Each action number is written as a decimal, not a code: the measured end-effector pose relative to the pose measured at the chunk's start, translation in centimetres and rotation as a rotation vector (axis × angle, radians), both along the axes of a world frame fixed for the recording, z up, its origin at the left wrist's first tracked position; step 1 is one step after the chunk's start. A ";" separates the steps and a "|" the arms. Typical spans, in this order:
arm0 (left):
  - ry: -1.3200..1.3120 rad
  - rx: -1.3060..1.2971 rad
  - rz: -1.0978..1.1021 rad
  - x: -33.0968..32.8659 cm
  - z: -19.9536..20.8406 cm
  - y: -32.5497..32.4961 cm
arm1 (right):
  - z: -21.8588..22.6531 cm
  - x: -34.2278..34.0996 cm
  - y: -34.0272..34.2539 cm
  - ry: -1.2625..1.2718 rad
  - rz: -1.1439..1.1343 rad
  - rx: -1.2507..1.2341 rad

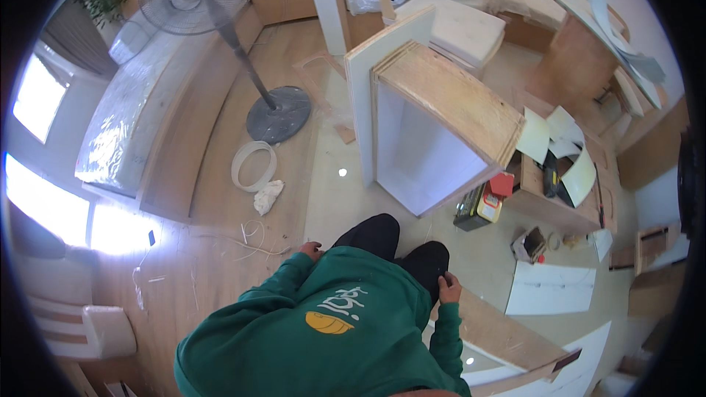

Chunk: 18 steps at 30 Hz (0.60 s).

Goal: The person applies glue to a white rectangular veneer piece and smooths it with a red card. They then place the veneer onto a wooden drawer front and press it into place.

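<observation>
My left hand [312,251] hangs beside my left thigh, its fingers loosely apart and nothing visible in them. My right hand [449,289] rests against my right thigh, fingers lightly spread, with no object seen in it. In front of my knees stands an open wooden box-like cabinet piece [456,95] with plywood edges and a white inside. A pale flat panel [360,114] stands upright along its left side. Just right of the cabinet's lower corner is a dark rectangular can [479,208] with a red thing [501,184] by its top.
A standing fan [278,114] rises at the far left, near a white ring [254,167] and a crumpled white cloth [268,197]. Curved pale sheets [579,176] lie on a low wooden unit at right. White panels [550,289] and a wooden board [507,334] lie right of me.
</observation>
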State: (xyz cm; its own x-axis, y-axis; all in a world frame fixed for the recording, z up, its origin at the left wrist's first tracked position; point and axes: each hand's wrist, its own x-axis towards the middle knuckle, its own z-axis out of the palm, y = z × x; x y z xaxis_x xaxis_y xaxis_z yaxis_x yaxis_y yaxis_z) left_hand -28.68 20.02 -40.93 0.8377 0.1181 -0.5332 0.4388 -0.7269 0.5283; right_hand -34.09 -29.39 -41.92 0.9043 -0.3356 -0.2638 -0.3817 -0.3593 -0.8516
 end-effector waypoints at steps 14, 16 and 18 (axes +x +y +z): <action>-0.114 -0.148 -0.158 1.9 -3.2 5.4 | 4.3 1.4 5.0 -0.023 -0.267 -0.140; -0.119 -0.189 -0.158 2.6 -2.5 4.3 | 4.0 0.9 4.6 -0.015 -0.278 -0.002; -0.090 -0.233 -0.121 3.4 -0.8 1.7 | 2.9 1.2 3.0 -0.049 -0.271 0.072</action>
